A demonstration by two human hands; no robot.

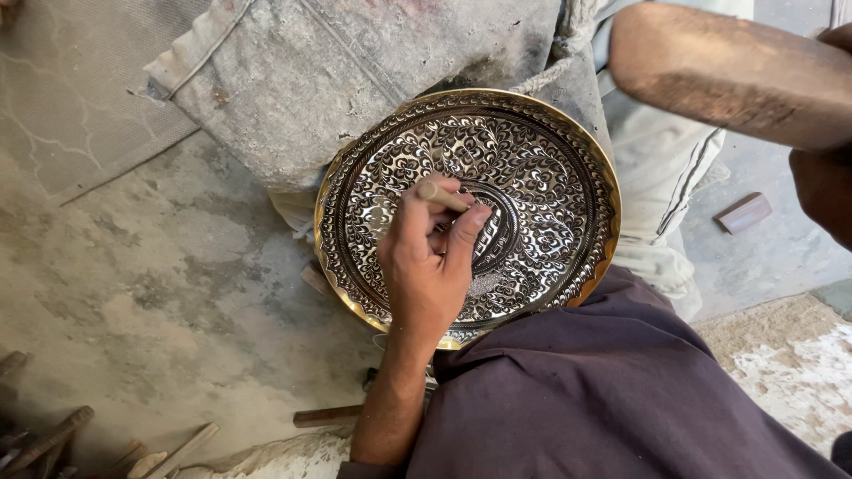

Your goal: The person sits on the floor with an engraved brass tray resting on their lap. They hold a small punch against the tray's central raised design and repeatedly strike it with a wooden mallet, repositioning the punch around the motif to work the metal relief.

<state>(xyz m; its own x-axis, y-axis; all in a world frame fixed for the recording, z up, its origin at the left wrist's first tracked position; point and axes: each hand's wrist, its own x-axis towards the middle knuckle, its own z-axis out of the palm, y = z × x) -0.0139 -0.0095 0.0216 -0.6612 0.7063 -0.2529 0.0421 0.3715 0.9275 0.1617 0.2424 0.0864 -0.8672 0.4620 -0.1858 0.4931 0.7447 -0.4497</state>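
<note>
A round brass plate [541,177] with dense black-and-silver floral engraving and a scalloped golden rim rests on a padded cloth support. My left hand [426,257] is shut on a thin metal chisel [441,194], whose tip meets the plate left of its centre. My right hand [825,168] is at the right edge, raised high and close to the camera, gripping a thick wooden mallet [737,75] that hangs above the plate's upper right.
A dirty grey cloth cushion [337,80] lies behind the plate. My dark purple-clad knee [603,399] fills the lower right. Wooden-handled tools [53,439] lie at the bottom left on the concrete floor. A small brown block [744,213] sits at right.
</note>
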